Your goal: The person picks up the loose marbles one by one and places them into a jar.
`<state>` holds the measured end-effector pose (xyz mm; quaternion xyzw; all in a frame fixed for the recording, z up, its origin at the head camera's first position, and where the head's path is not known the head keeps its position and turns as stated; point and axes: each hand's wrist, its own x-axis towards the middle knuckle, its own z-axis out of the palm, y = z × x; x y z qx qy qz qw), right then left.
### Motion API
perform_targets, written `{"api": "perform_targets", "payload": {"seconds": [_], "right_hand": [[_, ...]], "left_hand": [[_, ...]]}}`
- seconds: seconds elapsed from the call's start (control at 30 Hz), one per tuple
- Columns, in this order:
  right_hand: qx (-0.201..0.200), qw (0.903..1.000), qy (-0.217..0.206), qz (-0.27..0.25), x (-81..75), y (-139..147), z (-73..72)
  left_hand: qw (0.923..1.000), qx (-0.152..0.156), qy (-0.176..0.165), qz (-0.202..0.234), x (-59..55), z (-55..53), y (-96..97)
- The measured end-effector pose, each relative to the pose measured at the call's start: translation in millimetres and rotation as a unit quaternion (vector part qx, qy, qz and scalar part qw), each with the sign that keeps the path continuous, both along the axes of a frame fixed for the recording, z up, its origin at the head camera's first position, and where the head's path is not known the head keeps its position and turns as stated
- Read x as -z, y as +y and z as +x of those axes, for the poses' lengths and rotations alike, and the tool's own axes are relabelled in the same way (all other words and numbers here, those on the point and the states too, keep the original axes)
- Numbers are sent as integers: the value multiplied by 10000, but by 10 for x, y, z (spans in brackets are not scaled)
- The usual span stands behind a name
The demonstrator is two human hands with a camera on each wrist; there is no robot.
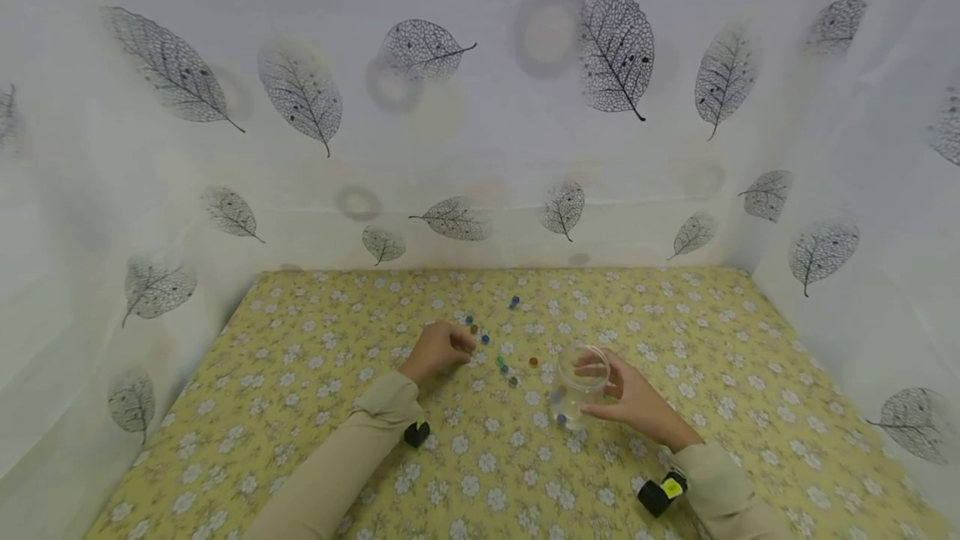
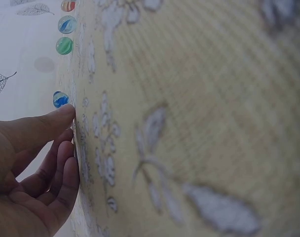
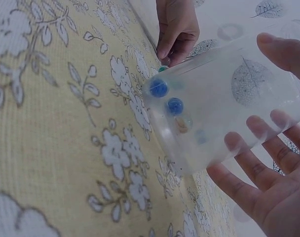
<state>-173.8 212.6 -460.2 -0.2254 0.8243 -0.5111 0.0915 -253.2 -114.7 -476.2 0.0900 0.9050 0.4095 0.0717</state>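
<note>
A clear, wide-mouthed jar (image 1: 577, 394) stands on the tablecloth with blue marbles (image 3: 158, 88) at its bottom. My right hand (image 1: 637, 407) holds it from the right, thumb on one side and fingers spread along the other. To the left, my left hand (image 1: 438, 350) reaches down to the cloth with bent fingers, its thumb tip close to a blue marble (image 2: 60, 98). Whether anything lies between those fingertips is hidden. Between the hands lie loose glass marbles, among them an orange one (image 1: 533, 362), a green one (image 2: 64, 46) and a greyish one (image 1: 513, 382).
Farther back on the yellow floral tablecloth (image 1: 315, 357) lie blue marbles (image 1: 515, 301). White curtains with a leaf print (image 1: 480, 148) enclose the table at the back and both sides. Black wrist cameras (image 1: 654, 497) sit on both forearms.
</note>
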Motion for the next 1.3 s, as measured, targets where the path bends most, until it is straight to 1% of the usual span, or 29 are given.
{"api": "perform_targets", "payload": {"seconds": [0.07,0.27,0.57,0.7,0.8,0.9,1.03,1.1,1.3], "right_hand": [[-68,10000,14,-32,3,-1,-5],[-103,9999,-42,-48,23,-3,5],[-82,9999,10,58,37,15,26],[-102,9999,-51,12,39,16,25],[-136,9999,-79,-16,40,15,25],[-147,9999,-60,12,40,14,24],[-132,9999,-31,44,22,14,21],[-128,9999,-39,21,14,17,13],[-211,9997,82,-64,16,26,-27]], "left_hand": [[10000,2,-36,11,-4,-4,-3],[9999,-36,-85,-52,-15,22,5],[9999,-63,-73,66,-94,120,62],[9999,-11,40,129,-116,157,83],[9995,109,199,214,-147,192,99],[9988,216,344,276,-222,246,133],[9973,324,569,331,-359,319,195],[9964,360,687,331,-422,340,226],[9937,454,901,478,-607,385,314]]}}
